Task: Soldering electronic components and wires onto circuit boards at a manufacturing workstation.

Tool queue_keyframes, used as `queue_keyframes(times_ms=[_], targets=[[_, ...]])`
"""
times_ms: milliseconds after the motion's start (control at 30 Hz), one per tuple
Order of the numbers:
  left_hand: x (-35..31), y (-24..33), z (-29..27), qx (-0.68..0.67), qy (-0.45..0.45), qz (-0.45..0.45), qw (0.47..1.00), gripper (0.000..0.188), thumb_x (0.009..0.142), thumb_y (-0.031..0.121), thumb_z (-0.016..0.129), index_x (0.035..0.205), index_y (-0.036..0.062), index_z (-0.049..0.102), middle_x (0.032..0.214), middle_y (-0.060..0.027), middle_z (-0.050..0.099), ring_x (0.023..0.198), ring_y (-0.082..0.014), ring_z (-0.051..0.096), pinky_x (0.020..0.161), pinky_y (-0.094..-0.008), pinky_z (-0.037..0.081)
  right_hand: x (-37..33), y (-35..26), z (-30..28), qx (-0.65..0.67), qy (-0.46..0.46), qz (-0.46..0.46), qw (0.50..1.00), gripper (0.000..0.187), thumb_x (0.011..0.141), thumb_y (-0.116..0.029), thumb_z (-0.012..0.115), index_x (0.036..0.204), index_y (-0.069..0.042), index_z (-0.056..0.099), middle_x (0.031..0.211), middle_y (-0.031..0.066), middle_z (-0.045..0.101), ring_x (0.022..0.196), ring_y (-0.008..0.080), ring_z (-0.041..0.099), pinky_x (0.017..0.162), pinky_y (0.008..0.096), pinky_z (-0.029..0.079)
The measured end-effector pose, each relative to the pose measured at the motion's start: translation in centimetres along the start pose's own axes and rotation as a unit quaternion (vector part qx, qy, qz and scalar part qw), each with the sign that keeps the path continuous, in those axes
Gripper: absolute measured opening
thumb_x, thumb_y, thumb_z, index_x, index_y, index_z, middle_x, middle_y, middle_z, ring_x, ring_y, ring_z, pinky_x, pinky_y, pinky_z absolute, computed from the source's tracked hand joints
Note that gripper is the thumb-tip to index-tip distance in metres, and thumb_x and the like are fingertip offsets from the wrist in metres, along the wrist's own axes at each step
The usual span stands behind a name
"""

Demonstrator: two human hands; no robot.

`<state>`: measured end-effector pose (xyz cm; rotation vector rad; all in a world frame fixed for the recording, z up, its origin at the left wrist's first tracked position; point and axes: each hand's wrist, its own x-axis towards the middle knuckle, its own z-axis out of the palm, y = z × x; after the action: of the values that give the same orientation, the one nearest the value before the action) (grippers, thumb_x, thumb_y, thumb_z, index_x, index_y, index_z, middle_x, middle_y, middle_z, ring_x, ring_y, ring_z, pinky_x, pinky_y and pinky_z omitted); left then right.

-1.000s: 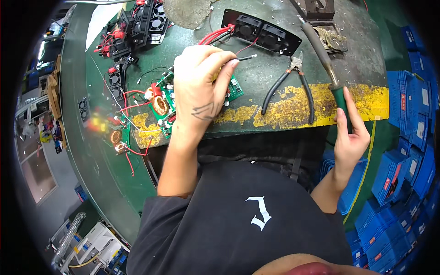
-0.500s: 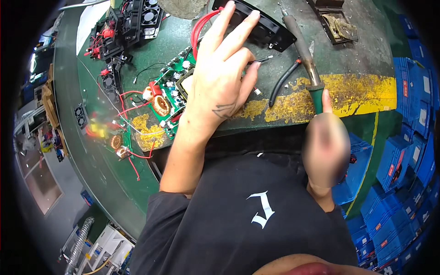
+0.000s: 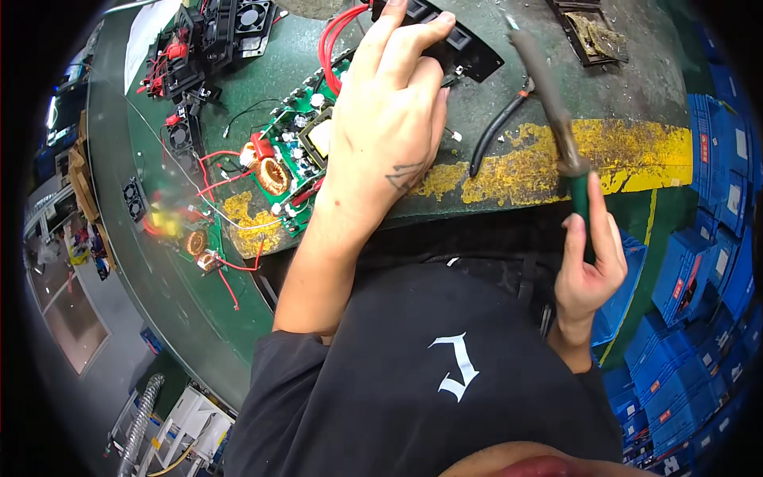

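My right hand (image 3: 590,266) is wrapped round the green handle of a soldering iron (image 3: 548,87), whose tip points up and away over the bench. My left hand (image 3: 389,111) grips a black panel (image 3: 465,49) near the top edge, its fingers over the panel's face. Red wires (image 3: 327,52) run by the panel, left of the hand. Partly under the left hand and wrist lies a green circuit board (image 3: 288,139) with copper coils (image 3: 274,176). Black-handled pliers (image 3: 497,131) rest on the bench between the two hands.
The green bench (image 3: 493,179) has a worn yellow front strip. Black fan units (image 3: 230,32) and loose wired parts lie at the left. A small dark tray with a brownish pad (image 3: 600,40) stands at the far right. Blue crates (image 3: 683,270) are stacked beyond the right edge.
My right hand and the soldering iron have shifted right. My left fingers have bent more over the black panel, which sits slightly further up and left in view.
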<state>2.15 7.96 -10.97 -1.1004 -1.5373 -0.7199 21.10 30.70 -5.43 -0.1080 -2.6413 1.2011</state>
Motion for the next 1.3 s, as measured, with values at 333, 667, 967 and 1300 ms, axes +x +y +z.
queue_keyframes(times_ms=[333, 667, 967, 1300], targets=[[3.2, 2.3, -1.6, 0.057, -0.368, -0.268, 0.889, 0.021, 0.079, -0.004, 0.069, 0.097, -0.0075, 0.060, 0.128, -0.0261, 0.061, 0.126, -0.0522, 0.055, 0.108, -0.0593, 0.044, -2.4, 1.8, -4.4, -0.056, -0.023, 0.011, 0.998, 0.044, 0.082, 0.015, 0.071, 0.125, 0.008, 0.070, 0.091, 0.0138, 0.072, 0.072, 0.0150, 0.060, 0.064, 0.0244, 0.046], [3.9, 2.6, -2.4, 0.096, -0.398, -0.272, 0.871, 0.013, 0.078, 0.002, 0.071, 0.088, -0.0023, 0.062, 0.130, -0.0197, 0.063, 0.129, -0.0470, 0.055, 0.107, -0.0546, 0.044, -0.3, 0.7, -2.5, -0.047, -0.060, -0.044, 0.996, 0.048, 0.080, 0.017, 0.071, 0.127, 0.005, 0.071, 0.083, 0.0105, 0.066, 0.064, 0.0117, 0.052, 0.055, 0.0232, 0.038], [3.7, 2.3, -2.0, 0.078, -0.390, -0.282, 0.873, 0.013, 0.078, 0.003, 0.070, 0.088, 0.0006, 0.063, 0.132, -0.0188, 0.063, 0.132, -0.0453, 0.054, 0.109, -0.0535, 0.043, -0.3, 0.8, -2.3, -0.048, -0.061, -0.029, 0.997, 0.047, 0.081, 0.017, 0.071, 0.127, 0.005, 0.070, 0.084, 0.0115, 0.066, 0.064, 0.0122, 0.051, 0.056, 0.0237, 0.039], [5.3, 3.2, -3.4, 0.040, -0.365, -0.309, 0.877, 0.014, 0.082, 0.000, 0.065, 0.094, -0.0031, 0.062, 0.132, -0.0231, 0.063, 0.130, -0.0476, 0.055, 0.110, -0.0554, 0.043, -0.5, 0.6, -2.2, -0.045, -0.067, -0.028, 0.996, 0.046, 0.083, 0.017, 0.069, 0.127, 0.007, 0.069, 0.088, 0.0133, 0.070, 0.067, 0.0134, 0.056, 0.059, 0.0238, 0.042]])
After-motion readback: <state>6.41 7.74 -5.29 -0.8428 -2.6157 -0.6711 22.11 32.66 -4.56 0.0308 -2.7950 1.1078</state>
